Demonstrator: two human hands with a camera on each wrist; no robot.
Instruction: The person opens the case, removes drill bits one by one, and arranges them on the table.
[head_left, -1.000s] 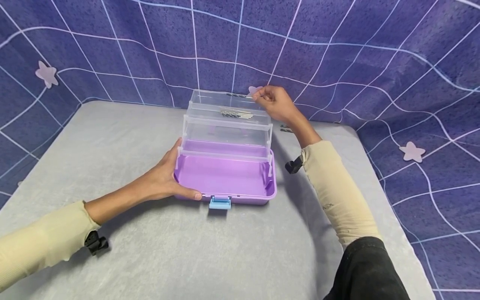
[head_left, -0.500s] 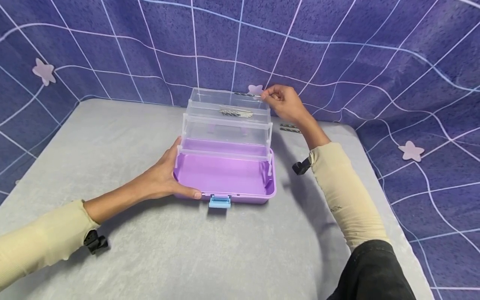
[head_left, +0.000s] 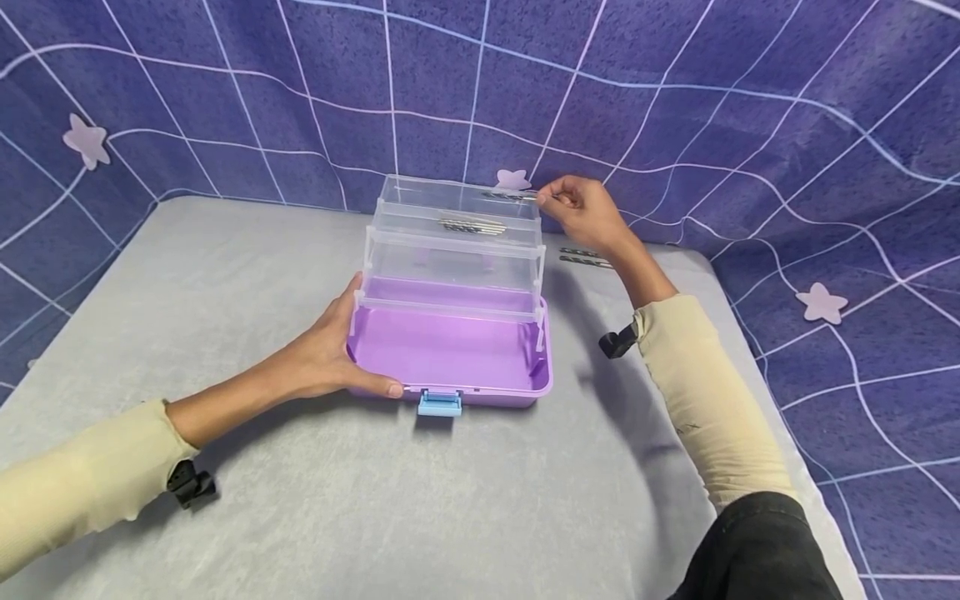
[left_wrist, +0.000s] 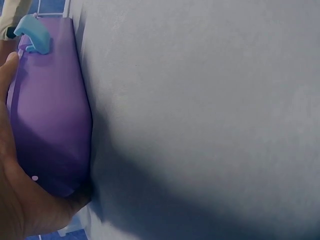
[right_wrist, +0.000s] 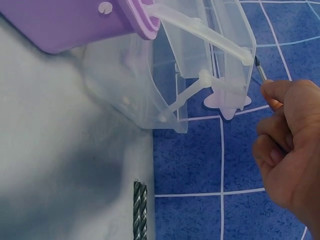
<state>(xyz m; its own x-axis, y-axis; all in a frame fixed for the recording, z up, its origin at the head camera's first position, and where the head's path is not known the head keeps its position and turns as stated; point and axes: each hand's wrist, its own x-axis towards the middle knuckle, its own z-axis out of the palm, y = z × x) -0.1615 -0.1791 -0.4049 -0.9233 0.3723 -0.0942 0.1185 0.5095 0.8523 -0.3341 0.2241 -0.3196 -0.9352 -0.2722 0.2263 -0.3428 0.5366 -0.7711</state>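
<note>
A purple toolbox [head_left: 450,350] with a light blue latch [head_left: 440,404] stands open on the table, its clear trays [head_left: 450,265] fanned out upward at the back. My left hand [head_left: 322,354] grips its left front corner, thumb along the front rim, fingers down the side. My right hand [head_left: 588,218] pinches the shank end of a twist drill bit [head_left: 504,196]. That bit points left and overlaps the top tray's right end in the head view; its tip [right_wrist: 257,62] shows beside the tray edge in the right wrist view. Several thin drill bits [head_left: 472,226] lie together in the upper tray.
Two thicker drill bits [head_left: 581,257] lie on the grey-covered table [head_left: 480,517] right of the toolbox, partly behind my right wrist. A blue cloth [head_left: 315,100] with white grid lines and stars hangs close behind the trays and along the sides.
My right hand has moved right, drawing the pinched drill bit along toward the tray's right end. More of the two bits on the table shows. The left hand stays on the toolbox.
</note>
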